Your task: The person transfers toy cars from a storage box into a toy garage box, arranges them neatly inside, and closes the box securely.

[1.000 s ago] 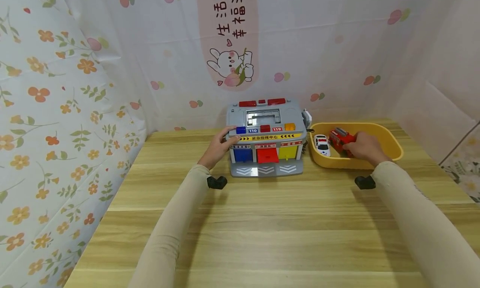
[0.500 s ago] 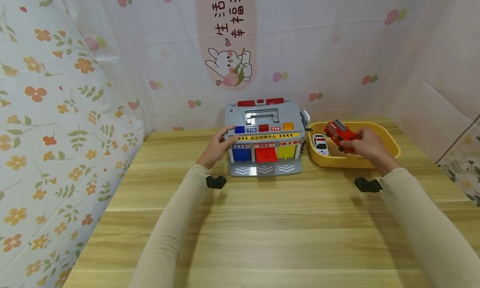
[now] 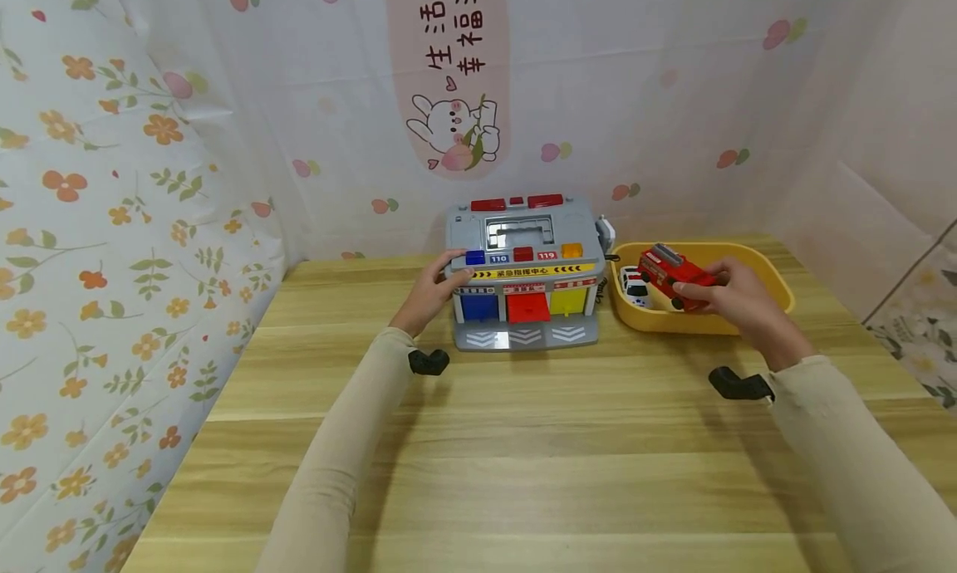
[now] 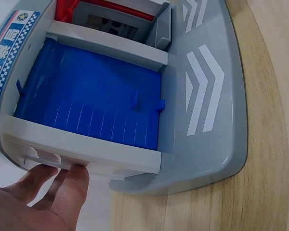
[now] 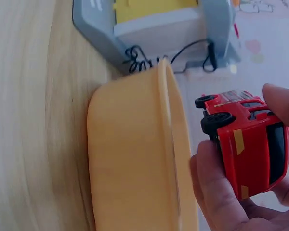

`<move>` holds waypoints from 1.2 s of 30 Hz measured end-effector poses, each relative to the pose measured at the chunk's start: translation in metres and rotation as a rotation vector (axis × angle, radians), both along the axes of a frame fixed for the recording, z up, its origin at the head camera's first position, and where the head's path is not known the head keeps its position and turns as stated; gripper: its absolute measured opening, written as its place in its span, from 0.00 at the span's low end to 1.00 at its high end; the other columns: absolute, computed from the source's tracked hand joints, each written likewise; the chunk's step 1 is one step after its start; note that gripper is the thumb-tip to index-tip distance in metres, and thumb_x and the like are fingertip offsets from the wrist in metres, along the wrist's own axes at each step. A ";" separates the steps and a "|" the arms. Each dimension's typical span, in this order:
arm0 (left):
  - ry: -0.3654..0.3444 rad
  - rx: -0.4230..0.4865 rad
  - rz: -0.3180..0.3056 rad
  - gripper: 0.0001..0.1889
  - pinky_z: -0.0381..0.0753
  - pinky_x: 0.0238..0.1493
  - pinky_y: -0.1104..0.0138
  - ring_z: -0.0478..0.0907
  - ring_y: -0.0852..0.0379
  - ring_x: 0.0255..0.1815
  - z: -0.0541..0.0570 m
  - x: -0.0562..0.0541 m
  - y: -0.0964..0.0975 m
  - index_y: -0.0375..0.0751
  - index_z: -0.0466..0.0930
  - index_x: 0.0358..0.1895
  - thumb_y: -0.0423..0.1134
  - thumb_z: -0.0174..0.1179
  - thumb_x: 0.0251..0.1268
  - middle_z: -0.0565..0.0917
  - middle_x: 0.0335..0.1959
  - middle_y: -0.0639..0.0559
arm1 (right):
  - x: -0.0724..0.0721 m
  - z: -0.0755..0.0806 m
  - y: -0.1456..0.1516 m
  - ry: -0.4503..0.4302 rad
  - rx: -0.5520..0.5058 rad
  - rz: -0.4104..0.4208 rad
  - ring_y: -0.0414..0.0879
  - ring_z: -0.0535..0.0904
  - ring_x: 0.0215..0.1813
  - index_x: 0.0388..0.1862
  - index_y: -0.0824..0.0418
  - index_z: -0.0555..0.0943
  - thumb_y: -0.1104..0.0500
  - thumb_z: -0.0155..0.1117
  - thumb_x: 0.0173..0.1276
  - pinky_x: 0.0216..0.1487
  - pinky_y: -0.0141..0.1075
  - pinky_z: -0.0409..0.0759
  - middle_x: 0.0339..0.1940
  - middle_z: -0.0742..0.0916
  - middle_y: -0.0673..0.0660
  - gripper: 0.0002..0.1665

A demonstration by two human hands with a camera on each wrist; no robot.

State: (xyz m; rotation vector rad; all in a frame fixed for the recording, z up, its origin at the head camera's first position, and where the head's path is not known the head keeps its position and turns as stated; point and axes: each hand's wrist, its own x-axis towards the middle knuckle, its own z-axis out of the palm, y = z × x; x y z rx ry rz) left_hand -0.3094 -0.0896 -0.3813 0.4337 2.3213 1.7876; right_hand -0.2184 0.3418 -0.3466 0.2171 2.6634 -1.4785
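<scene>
My right hand (image 3: 750,306) grips a red toy fire truck (image 3: 671,276) between thumb and fingers, tilted over a yellow bin (image 3: 703,325). In the right wrist view the truck (image 5: 253,144) shows its windscreen and black wheels, past the bin's rim. My left hand (image 3: 428,295) holds the left side of a grey toy rescue station (image 3: 516,270); in the left wrist view its fingers (image 4: 70,192) are against the white side wall. The station's blue door (image 3: 480,306) and yellow door (image 3: 570,300) are down, and the red door (image 3: 528,307) is swung outward.
A white toy police car (image 3: 634,286) lies in the bin, partly hidden by the truck. A dark coiled cord (image 5: 139,60) sits between station and bin. The wooden table (image 3: 538,457) ends at patterned cloth (image 3: 336,141) behind and at the left.
My right hand has lifted the fire truck up from the bin's floor and drawn it left, over the police car. The left hand stays at the station's side.
</scene>
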 end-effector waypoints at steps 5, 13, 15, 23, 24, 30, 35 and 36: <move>0.000 0.000 0.003 0.27 0.73 0.68 0.46 0.73 0.48 0.57 -0.002 -0.001 -0.002 0.56 0.66 0.74 0.51 0.55 0.74 0.72 0.67 0.43 | 0.008 -0.002 -0.008 0.002 -0.241 -0.001 0.38 0.80 0.45 0.52 0.59 0.64 0.49 0.65 0.71 0.48 0.37 0.87 0.67 0.68 0.64 0.24; -0.006 0.006 0.000 0.27 0.74 0.68 0.45 0.74 0.48 0.58 -0.003 0.000 -0.002 0.57 0.65 0.74 0.51 0.54 0.74 0.73 0.66 0.41 | 0.027 -0.006 -0.023 0.004 -0.629 -0.018 0.60 0.64 0.63 0.44 0.57 0.67 0.62 0.67 0.69 0.46 0.48 0.87 0.57 0.68 0.48 0.16; -0.007 0.004 0.003 0.27 0.74 0.67 0.45 0.74 0.48 0.57 -0.003 0.000 -0.002 0.57 0.65 0.74 0.51 0.54 0.74 0.74 0.65 0.41 | 0.032 -0.007 -0.028 -0.004 -0.672 -0.008 0.58 0.66 0.62 0.44 0.56 0.68 0.63 0.66 0.70 0.47 0.48 0.87 0.58 0.68 0.50 0.15; -0.005 0.007 0.006 0.28 0.74 0.68 0.46 0.74 0.47 0.58 -0.002 0.001 0.002 0.57 0.65 0.74 0.52 0.55 0.74 0.73 0.67 0.42 | 0.047 -0.017 -0.045 -0.011 -0.764 0.054 0.43 0.82 0.51 0.42 0.52 0.70 0.60 0.62 0.74 0.48 0.45 0.87 0.61 0.68 0.52 0.08; -0.005 0.005 0.006 0.28 0.74 0.68 0.46 0.74 0.47 0.58 -0.002 0.001 0.002 0.57 0.65 0.74 0.52 0.54 0.74 0.73 0.67 0.42 | 0.048 -0.018 -0.048 -0.022 -0.760 0.062 0.45 0.80 0.53 0.42 0.51 0.71 0.61 0.61 0.74 0.49 0.45 0.87 0.61 0.67 0.52 0.08; -0.003 0.002 0.002 0.27 0.75 0.67 0.47 0.74 0.48 0.58 -0.003 0.000 0.002 0.57 0.65 0.74 0.51 0.54 0.74 0.72 0.67 0.43 | 0.053 -0.026 -0.059 -0.135 -0.717 0.074 0.58 0.66 0.64 0.42 0.53 0.72 0.67 0.60 0.71 0.55 0.54 0.84 0.65 0.65 0.54 0.10; 0.008 0.004 -0.001 0.27 0.76 0.62 0.52 0.73 0.50 0.54 -0.003 -0.002 0.000 0.57 0.65 0.74 0.51 0.54 0.74 0.73 0.66 0.42 | 0.051 -0.033 -0.072 -0.210 -0.701 0.078 0.48 0.78 0.54 0.50 0.58 0.65 0.64 0.61 0.73 0.56 0.55 0.82 0.72 0.60 0.67 0.15; 0.010 0.005 -0.001 0.27 0.76 0.61 0.53 0.73 0.50 0.54 -0.003 -0.002 0.000 0.57 0.66 0.74 0.51 0.54 0.74 0.73 0.65 0.42 | 0.051 -0.034 -0.075 -0.227 -0.696 0.083 0.46 0.79 0.52 0.50 0.58 0.64 0.62 0.61 0.73 0.56 0.54 0.83 0.73 0.59 0.69 0.16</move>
